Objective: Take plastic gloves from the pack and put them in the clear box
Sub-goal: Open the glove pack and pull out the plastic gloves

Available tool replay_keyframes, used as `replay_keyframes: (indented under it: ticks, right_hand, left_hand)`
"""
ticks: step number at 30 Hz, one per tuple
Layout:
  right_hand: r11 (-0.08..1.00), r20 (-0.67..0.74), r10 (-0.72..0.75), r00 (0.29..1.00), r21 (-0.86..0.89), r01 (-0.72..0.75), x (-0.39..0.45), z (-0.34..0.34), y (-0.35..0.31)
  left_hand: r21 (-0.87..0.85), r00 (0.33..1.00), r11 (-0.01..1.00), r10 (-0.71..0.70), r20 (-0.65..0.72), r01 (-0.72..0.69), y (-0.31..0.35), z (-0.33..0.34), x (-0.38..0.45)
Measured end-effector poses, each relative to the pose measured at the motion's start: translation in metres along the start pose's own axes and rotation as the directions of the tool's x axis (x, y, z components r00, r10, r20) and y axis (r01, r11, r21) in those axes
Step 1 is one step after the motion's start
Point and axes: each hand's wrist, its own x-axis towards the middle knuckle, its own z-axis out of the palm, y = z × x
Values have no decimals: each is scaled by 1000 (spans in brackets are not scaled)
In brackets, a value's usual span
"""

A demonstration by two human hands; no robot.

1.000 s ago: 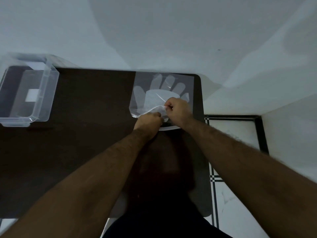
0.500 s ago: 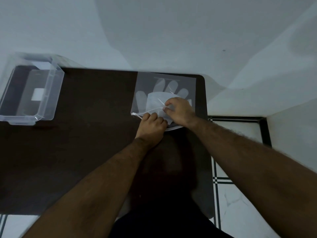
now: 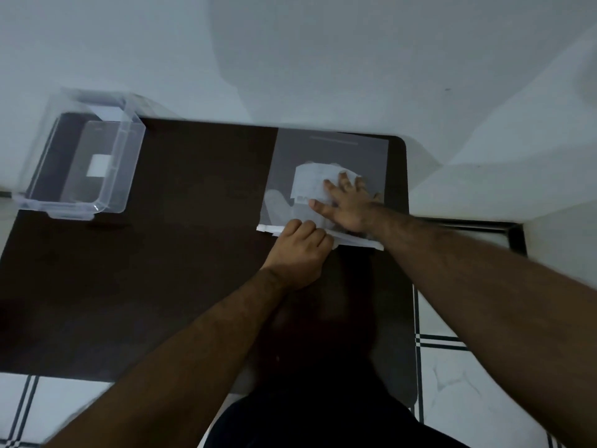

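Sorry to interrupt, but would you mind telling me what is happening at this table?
A person is working at a pack of plastic gloves on the dark table. The right hand lies spread flat on the pack, while the left hand pinches its near edge. The clear box sits apart at the far left.

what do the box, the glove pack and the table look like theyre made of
Box: clear hard plastic, glossy; the dark table shows through its stiff walls.
Glove pack: thin see-through plastic film, slightly hazy, with a white paper-like label inside.
Table: dark brown, smooth and matte, probably laminate or wood veneer; the picture leaves that open.
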Motion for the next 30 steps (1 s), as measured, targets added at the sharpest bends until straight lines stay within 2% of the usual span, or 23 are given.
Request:
replay_keyframes:
  ticks: [5, 12, 19, 24, 27, 30]
  right_hand:
    - [993, -24, -45, 999, -107, 42, 2, 15, 10]
    - [981, -63, -81, 995, -183, 68, 4, 23, 18]
    - [950, -158, -107, 982, -306, 55, 2, 31, 13]
    - [964, -296, -149, 943, -256, 72, -17, 49, -19]
    - [943, -279, -240, 930, -294, 155, -26, 68, -36]
    - [918, -271, -282, 921, -355, 177, -33, 83, -45]
  left_hand:
    - [-26, 1000, 1000, 3, 10, -3, 15, -12, -28]
    - [-23, 979, 1000, 15, 203, -11, 31, -24, -88]
    - [7, 993, 999, -47, 113, 46, 44, -26, -146]
    - [20, 990, 998, -63, 124, 61, 48, -38, -169]
    - [30, 990, 997, -71, 121, 68, 47, -42, -183]
    - [44, 988, 995, -95, 121, 90, 45, -46, -196]
